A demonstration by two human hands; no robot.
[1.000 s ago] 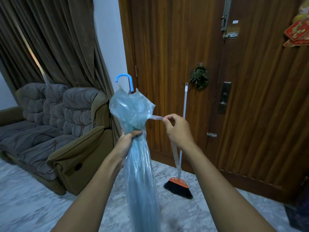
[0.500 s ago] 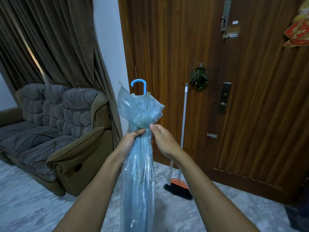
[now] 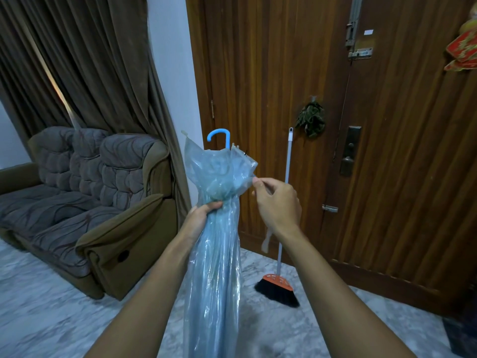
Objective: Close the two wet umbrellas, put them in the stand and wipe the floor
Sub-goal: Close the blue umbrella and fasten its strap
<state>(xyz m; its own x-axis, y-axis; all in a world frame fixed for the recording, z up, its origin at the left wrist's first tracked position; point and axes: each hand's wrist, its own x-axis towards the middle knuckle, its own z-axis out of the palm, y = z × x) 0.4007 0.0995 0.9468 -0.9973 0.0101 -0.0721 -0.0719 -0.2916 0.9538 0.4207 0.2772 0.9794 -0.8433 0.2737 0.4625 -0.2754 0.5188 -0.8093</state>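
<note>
- Umbrella (image 3: 214, 254), clear blue and folded shut, stands upright in the middle of my view between my two forearms, handle end up, its lower end running out of the bottom of the picture.
- At the far left, brown curtains (image 3: 85, 63) hang behind a grey and olive sofa (image 3: 85, 202) that sits on the marble floor (image 3: 51, 319).
- My left hand (image 3: 200, 219) is clenched around the gathered canopy just below the puffed-out top, with the fingers wrapped round the front of the plastic.
- Above that grip the loose plastic bunches out, and the curved blue handle (image 3: 219, 136) sticks up from it.
- My right hand (image 3: 277, 202) is just beside the bunched top, on its right, thumb and forefinger pinching the pale closing strap (image 3: 265, 241), whose free end dangles below my wrist.
- Behind my right hand, a broom (image 3: 280, 285) with a white pole, an orange head and black bristles leans against the wooden door (image 3: 284, 73), its bristles on the floor.
- Further right on the door hang a dark green bundle (image 3: 311, 120) and a metal lock plate (image 3: 348, 151); a red ornament (image 3: 463, 51) shows at the right edge.
</note>
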